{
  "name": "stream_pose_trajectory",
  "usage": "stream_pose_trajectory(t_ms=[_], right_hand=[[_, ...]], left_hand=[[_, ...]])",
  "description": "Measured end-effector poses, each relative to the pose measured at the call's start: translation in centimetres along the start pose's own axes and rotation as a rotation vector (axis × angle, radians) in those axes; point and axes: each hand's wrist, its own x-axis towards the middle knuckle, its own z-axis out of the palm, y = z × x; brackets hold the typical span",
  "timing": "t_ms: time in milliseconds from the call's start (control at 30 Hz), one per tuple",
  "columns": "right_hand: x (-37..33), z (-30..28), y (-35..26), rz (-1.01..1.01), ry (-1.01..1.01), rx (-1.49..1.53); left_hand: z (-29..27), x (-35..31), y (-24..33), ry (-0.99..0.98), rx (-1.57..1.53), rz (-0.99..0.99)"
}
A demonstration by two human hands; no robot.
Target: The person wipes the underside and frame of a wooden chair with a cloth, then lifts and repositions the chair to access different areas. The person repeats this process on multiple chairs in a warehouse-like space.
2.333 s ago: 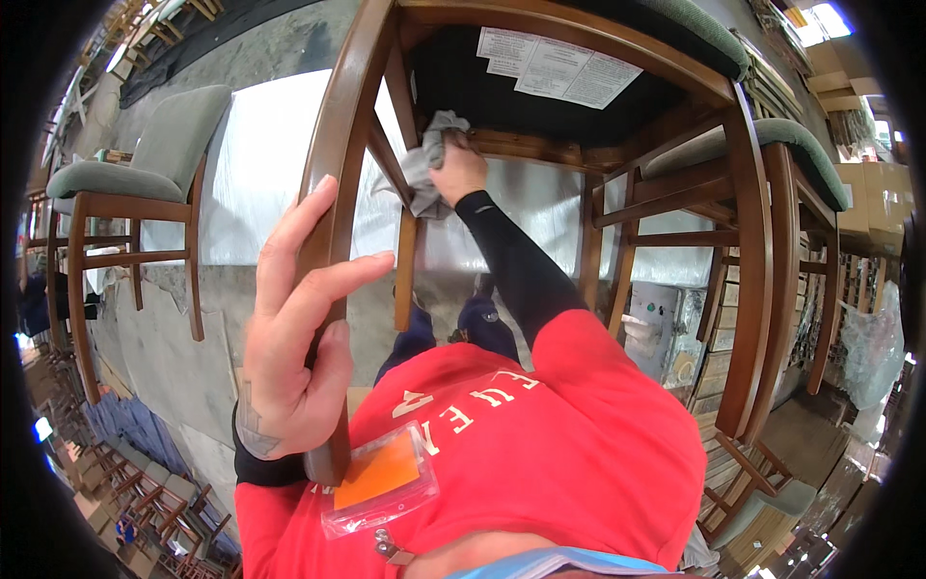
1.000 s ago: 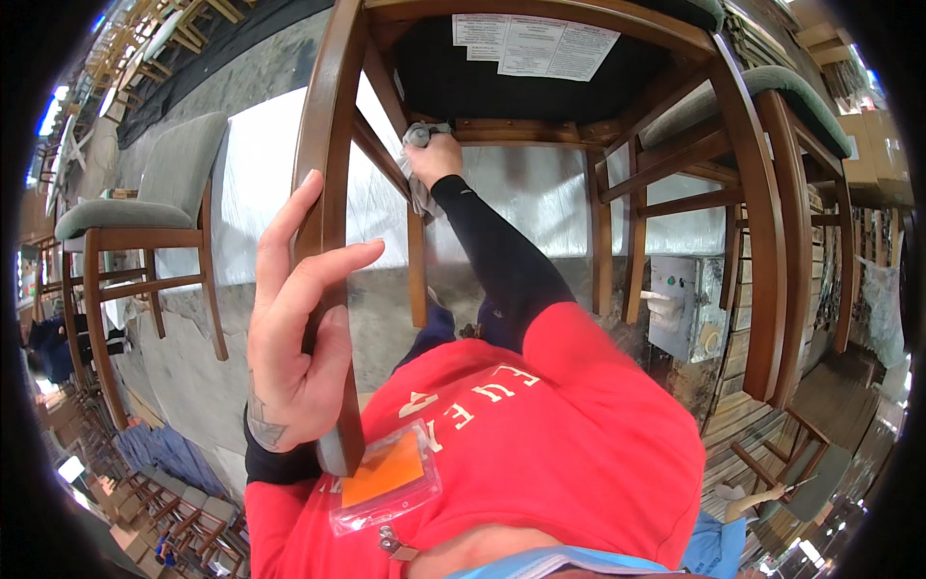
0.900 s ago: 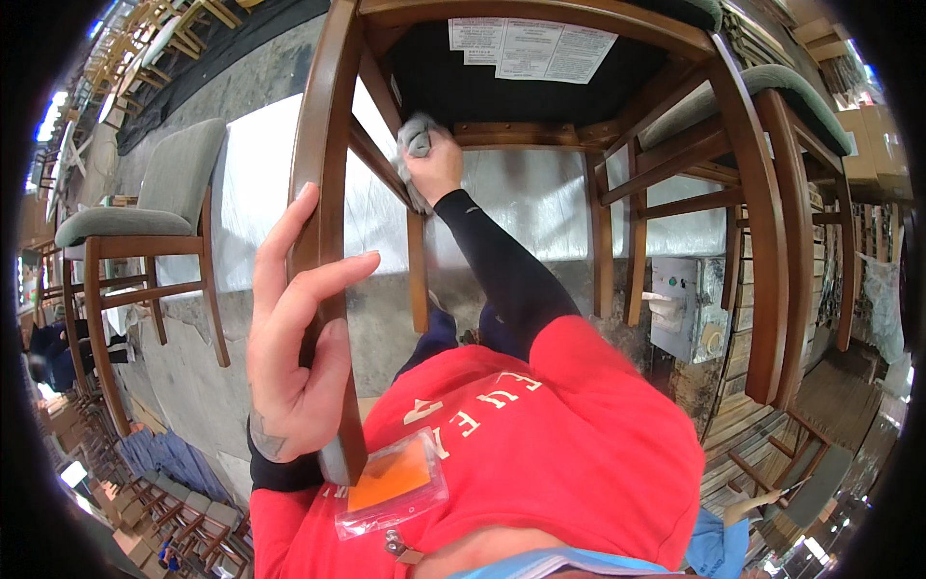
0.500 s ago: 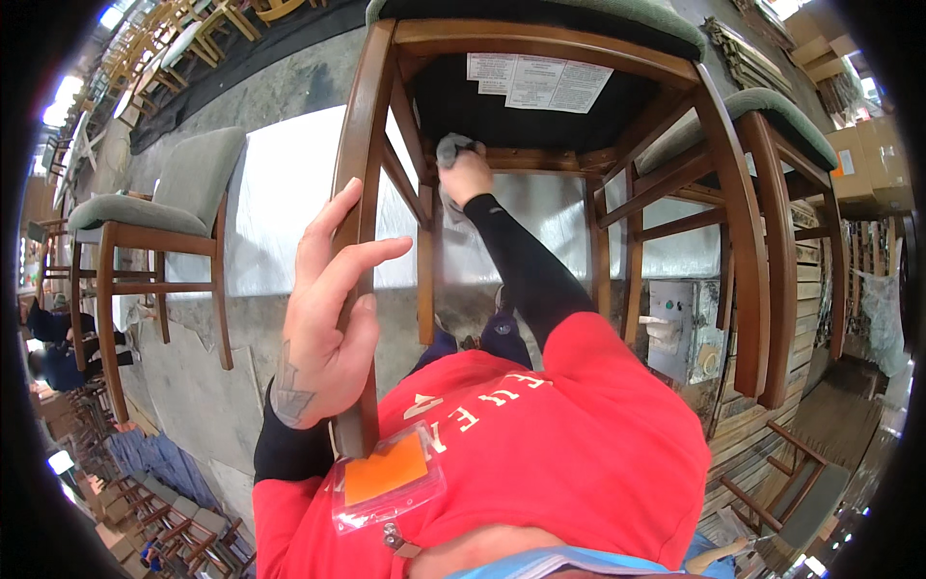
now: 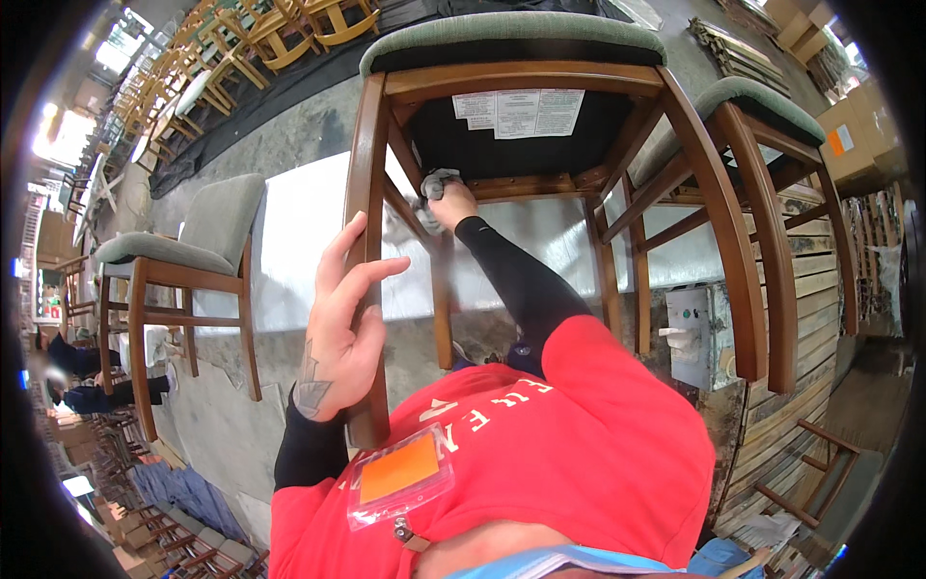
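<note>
Furthest left stands a separate brown wooden chair with a grey-green padded seat and back point(image 5: 183, 261), well apart from the work. Next comes the left hand point(image 5: 340, 333), wrapped loosely around the near brown wooden leg point(image 5: 365, 251) of the tilted brown wooden chair with a green cushioned seat point(image 5: 511, 39); the fingers are spread along the leg rather than clamped tight, so the hold looks more like steadying than gripping. If that hold slackens while the other hand pushes, the chair could, in my judgement, swing or slide on the leg and knock against its neighbour. Further right, the right hand point(image 5: 453, 205) is closed on a crumpled grey cloth point(image 5: 434, 188), pressed where the inner brace meets the rail under the seat. The cloth could catch on the joint or slip from the hand, and the black sleeve could brush a freshly wiped surface. A white paper label point(image 5: 519, 111) is fixed to the black underside above; careless rubbing might tear it. To the right, a second green-cushioned brown wooden chair point(image 5: 762, 193) stands just beside the first, close enough to be bumped. Counted: three chairs close by, with more stacked far off at upper left; one cloth; one label; two hands; one orange badge in a clear sleeve point(image 5: 400, 473) on the red shirt.
</note>
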Motion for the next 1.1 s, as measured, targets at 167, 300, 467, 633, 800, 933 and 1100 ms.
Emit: stream_pose_trajectory(t_ms=[167, 300, 467, 633, 800, 933, 1100], right_hand=[[1.3, 0.0, -11.0, -0.122, 0.289, 0.563], [1.2, -1.7, -9.3, -0.355, 0.685, 0.437], [2.4, -6.0, -13.2, 0.114, 0.055, 1.012], [0.5, -9.2, -13.8, 0.151, 0.059, 1.782], [0.9, -3.8, -12.1, -0.429, 0.778, 0.403], [-0.6, -5.8, -9.9, -0.492, 0.315, 0.069], [-0.7, -5.3, -11.0, -0.698, 0.547, -0.137]], left_hand=[[0.2, -0.9, -0.9, 0.039, 0.005, -0.088], [0.5, 0.5, 0.1, 0.018, -0.002, -0.005], [0.3, -0.2, -0.7, 0.039, 0.006, -0.041], [0.2, -0.9, -0.4, 0.059, -0.037, -0.084], [0.4, 0.7, 0.0, -0.012, -0.006, -0.025], [0.0, -0.1, -0.3, 0.008, 0.054, -0.022], [0.5, 0.5, 0.3, 0.021, -0.001, -0.031]])
